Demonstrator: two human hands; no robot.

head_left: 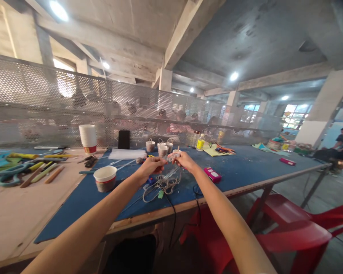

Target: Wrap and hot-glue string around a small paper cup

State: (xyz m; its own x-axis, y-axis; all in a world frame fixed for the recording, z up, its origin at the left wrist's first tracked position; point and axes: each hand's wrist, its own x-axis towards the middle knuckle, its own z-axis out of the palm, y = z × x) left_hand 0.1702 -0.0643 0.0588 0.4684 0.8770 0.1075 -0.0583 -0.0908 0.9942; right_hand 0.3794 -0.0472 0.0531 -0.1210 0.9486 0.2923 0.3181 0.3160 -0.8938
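Paper cup (163,151) pinched in left hand (151,166), right hand (183,159) clamped just beside it.

A long blue-topped table (246,167) stands before a perforated metal screen (45,102), with red plastic chairs (297,232) beside it. Concrete beams (185,30) and pillars (322,106) carry round ceiling lights (233,76); daylight enters through windows (295,114) at the far right.

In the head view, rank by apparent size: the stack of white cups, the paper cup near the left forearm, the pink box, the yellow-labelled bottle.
1. stack of white cups
2. paper cup, though nearer the camera, so unsure
3. pink box and yellow-labelled bottle: look alike, not ranked
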